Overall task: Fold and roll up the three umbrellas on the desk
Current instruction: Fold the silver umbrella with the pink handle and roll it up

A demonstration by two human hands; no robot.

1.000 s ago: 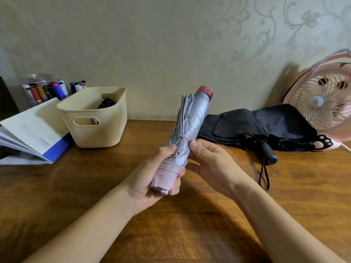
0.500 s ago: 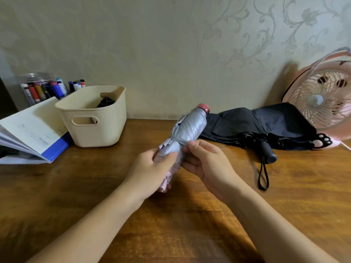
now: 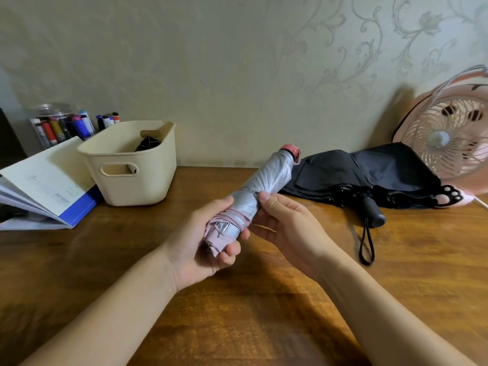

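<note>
Now silver umbrella [image 3: 266, 186] looking rolled, being held above desk [image 3: 237, 326], right of bin [image 3: 137, 180]; left hand [image 3: 206, 241] gripping its lower end, right hand [image 3: 287, 225] pinching its middle, likely fastening strap. Farther right of bin, black umbrella [image 3: 369, 175] lying collapsed but loose, awaiting rolling. Inside bin, dark item [image 3: 148, 143] showing, possibly third umbrella; cannot tell.

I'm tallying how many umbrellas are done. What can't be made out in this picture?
Head view only:
- Lower end of the silver umbrella: wrapped by the left hand.
- Its strap: the thumb of the right hand covers where it would fasten, so closed or not is unclear.
- Dark thing in the bin: the bin wall hides most; umbrella or not, cannot tell.
- Fan: cut off by the right edge.
</note>
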